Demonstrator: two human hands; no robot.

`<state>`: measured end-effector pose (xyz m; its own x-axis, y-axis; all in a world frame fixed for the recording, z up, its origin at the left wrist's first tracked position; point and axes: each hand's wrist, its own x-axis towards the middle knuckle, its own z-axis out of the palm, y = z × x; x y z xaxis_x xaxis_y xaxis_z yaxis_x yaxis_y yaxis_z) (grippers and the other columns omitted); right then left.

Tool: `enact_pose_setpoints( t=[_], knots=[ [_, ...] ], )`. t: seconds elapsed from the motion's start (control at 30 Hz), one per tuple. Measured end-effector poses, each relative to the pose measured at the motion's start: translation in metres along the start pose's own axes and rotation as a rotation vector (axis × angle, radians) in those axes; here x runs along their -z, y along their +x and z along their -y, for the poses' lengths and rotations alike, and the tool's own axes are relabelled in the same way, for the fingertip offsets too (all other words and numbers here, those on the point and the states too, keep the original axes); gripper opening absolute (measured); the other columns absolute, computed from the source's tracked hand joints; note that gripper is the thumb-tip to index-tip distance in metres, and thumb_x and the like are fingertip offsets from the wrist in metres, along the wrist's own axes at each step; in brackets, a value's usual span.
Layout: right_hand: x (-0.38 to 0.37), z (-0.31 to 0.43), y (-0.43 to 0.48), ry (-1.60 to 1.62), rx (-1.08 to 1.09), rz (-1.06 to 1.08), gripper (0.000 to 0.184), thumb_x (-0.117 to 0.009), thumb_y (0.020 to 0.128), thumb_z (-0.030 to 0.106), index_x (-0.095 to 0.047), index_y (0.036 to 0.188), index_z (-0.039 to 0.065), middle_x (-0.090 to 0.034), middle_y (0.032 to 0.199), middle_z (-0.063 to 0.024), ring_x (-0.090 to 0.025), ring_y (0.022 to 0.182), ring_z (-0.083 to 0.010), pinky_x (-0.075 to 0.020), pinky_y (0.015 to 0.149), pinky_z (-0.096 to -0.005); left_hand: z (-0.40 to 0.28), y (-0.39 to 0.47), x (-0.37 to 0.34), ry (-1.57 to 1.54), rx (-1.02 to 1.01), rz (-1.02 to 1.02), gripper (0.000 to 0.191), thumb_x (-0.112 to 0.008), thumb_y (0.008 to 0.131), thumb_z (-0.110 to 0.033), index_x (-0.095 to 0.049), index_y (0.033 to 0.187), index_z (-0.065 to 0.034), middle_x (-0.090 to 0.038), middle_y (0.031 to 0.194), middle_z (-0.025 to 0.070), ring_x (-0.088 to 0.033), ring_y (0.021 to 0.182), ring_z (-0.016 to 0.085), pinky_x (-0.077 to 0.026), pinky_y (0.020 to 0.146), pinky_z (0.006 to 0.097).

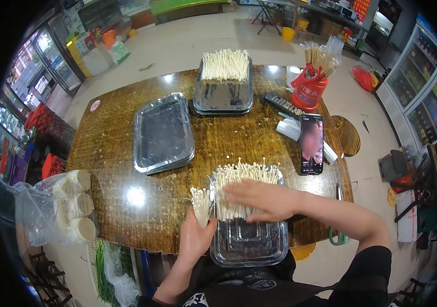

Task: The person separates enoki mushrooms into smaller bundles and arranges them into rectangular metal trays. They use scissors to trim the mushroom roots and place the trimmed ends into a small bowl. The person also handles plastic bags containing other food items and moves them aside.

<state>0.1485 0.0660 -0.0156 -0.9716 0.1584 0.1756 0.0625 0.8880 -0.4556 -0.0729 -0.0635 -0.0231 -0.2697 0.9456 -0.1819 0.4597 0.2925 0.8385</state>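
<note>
My left hand (198,232) holds a small bunch of enoki mushrooms (201,201) upright, caps up, beside the near tray's left edge. Flat over a wide row of enoki mushrooms (251,170) lies my right hand (258,199), slightly blurred, fingers pointing left; whether it presses on them I cannot tell. That row fills the far half of a clear plastic tray (256,257) at the table's near edge. Another row of enoki (225,66) covers the far part of a stacked tray (224,96) at the back. Left of centre stands a stack of similar trays (162,134) with nothing in the top one.
On the wooden table (111,134), at right, are a smartphone (311,146), a remote control (283,104), crumpled white tissue (289,128), green-handled scissors (335,236) and a red container (309,94) of wooden skewers. Bagged pale cylindrical packs (80,203) sit at the left edge.
</note>
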Motion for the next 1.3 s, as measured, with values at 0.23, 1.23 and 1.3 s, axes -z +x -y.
enact_pose_setpoints(
  t=[0.23,1.23,1.3],
  knots=[
    [0.031,0.008,-0.045,0.141,-0.361,-0.396,0.025,-0.053,0.09,0.009,-0.06,0.114,0.006,-0.058,0.117,-0.0128,-0.052,0.112,-0.0325,-0.0431,0.094,-0.0409,0.003,0.002,0.002,-0.025,0.025,0.03,0.044,-0.07,0.077,-0.013,-0.051,0.113,0.0042,-0.067,0.093,0.0214,-0.066,0.088,0.035,-0.05,0.076,0.0394],
    [-0.009,0.048,-0.018,-0.245,-0.587,-0.503,0.017,-0.064,0.082,0.007,-0.058,0.096,0.001,-0.059,0.105,-0.0158,-0.056,0.099,-0.0305,-0.0468,0.083,-0.039,0.004,0.004,0.0,-0.038,0.025,0.012,0.04,-0.071,0.076,-0.014,-0.052,0.107,0.0028,-0.065,0.087,0.0145,-0.065,0.082,0.028,-0.05,0.076,0.0364],
    [-0.012,0.048,-0.019,-0.343,-0.401,-0.489,0.02,-0.064,0.08,0.006,-0.059,0.1,0.002,-0.055,0.109,-0.0163,-0.053,0.103,-0.0326,-0.0449,0.086,-0.0408,0.005,0.005,-0.001,-0.064,0.016,0.006,0.039,-0.071,0.075,-0.013,-0.053,0.105,0.0022,-0.065,0.086,0.0135,-0.065,0.081,0.027,-0.05,0.076,0.0362]
  ],
)
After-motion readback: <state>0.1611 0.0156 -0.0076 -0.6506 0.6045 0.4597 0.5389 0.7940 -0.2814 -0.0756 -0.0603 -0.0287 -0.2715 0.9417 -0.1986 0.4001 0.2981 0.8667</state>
